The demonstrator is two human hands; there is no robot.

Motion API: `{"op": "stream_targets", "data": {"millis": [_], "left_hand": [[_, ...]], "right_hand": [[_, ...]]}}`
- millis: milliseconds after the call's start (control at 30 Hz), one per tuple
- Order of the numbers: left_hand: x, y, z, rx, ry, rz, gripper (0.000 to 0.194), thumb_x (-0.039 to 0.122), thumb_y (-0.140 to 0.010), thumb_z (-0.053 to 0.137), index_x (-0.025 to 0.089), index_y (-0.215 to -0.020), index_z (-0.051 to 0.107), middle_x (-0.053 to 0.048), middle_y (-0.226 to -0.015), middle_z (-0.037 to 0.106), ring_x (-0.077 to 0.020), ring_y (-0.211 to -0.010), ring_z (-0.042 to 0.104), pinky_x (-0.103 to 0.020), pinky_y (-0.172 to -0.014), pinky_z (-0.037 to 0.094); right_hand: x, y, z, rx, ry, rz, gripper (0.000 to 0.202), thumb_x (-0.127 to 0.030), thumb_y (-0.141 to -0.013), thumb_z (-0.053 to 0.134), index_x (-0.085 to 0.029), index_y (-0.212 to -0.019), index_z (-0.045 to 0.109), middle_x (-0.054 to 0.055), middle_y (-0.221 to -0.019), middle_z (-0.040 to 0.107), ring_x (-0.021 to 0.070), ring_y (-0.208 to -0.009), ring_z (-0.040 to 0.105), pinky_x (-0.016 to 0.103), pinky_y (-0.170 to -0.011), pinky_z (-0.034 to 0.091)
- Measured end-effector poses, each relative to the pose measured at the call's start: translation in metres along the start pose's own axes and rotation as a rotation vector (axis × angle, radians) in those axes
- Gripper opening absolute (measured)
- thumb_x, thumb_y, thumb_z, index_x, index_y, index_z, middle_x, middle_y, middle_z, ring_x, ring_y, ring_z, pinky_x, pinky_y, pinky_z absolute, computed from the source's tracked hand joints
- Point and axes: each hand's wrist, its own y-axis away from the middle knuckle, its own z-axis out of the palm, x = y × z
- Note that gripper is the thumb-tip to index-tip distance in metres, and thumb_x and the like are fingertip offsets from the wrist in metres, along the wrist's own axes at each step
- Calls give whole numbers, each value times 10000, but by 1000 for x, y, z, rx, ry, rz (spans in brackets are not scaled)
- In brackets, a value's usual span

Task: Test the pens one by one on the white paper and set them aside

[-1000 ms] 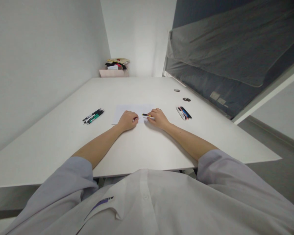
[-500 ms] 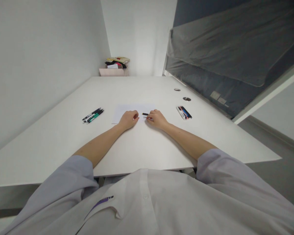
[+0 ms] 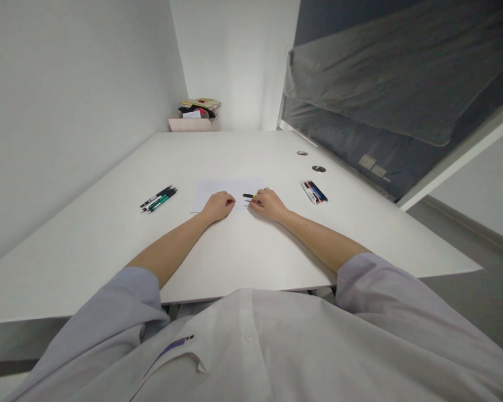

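Note:
A white sheet of paper (image 3: 209,187) lies on the white table in front of me. My left hand (image 3: 220,206) rests on the sheet with its fingers curled together; a small reddish bit shows at the fingertips, too small to name. My right hand (image 3: 268,204) lies a short way to the right, its fingers pinched on a thin dark piece that points left. Just beyond those fingers is a black piece with a yellow end (image 3: 247,195), partly hidden by the hand.
Several black and green pens (image 3: 159,200) lie on the left. Several pens in white, red, blue and black (image 3: 314,192) lie on the right, near two round table inserts (image 3: 318,168). An open box (image 3: 190,124) stands at the far end. A dark partition borders the right side.
My left hand has shifted slightly left, and its fingers have drawn closer together. My right hand has barely moved. The view has shifted slightly.

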Motion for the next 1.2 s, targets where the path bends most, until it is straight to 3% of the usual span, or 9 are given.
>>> {"op": "stream_targets", "data": {"millis": [133,267,367,467,833,1200], "left_hand": [[-7,0,-2,49,5,-19,398,338,-871,557,144,-1187,702,-110,-1069,711,-256,-1018,643,-400,-987,487],[-24,3,-9,94,-40,-84,480,422,-903,514,139,-1261,663,-128,-1274,657,-272,-1177,590,-416,-1075,435],[-33,7,-13,-10,-135,-114,617,533,-894,523,146,-1369,590,-148,-1427,562,-311,-1313,507,-440,-1127,384],[-33,9,-13,-131,-194,-171,668,585,-916,465,160,-1425,544,-150,-1521,478,-340,-1395,440,-456,-1152,354],[-24,11,-16,-174,-224,-180,648,560,-959,393,153,-1448,517,-138,-1562,434,-297,-1439,401,-397,-1189,308],[-33,9,-10,-115,-164,-136,609,550,-936,450,150,-1376,581,-174,-1512,489,-342,-1402,446,-465,-1154,354]], "right_hand": [[15,1,-7,37,-10,85,351,-322,-955,471,-157,-994,778,130,-944,703,259,-941,581,375,-872,408],[39,6,-10,33,18,172,413,-392,-947,498,-139,-1202,701,160,-1198,669,294,-1112,570,400,-981,413],[47,10,-8,-78,40,205,554,-502,-926,534,-155,-1353,599,170,-1364,589,315,-1238,531,410,-1029,408],[46,11,-7,-197,73,198,552,-572,-921,511,-203,-1318,614,151,-1349,596,326,-1262,528,425,-1023,425],[42,10,-10,-238,92,188,577,-587,-935,459,-195,-1336,594,158,-1401,560,321,-1311,501,430,-1068,406],[45,10,-5,-201,76,197,581,-591,-923,492,-205,-1343,602,159,-1404,567,332,-1323,503,446,-1067,414]]}}
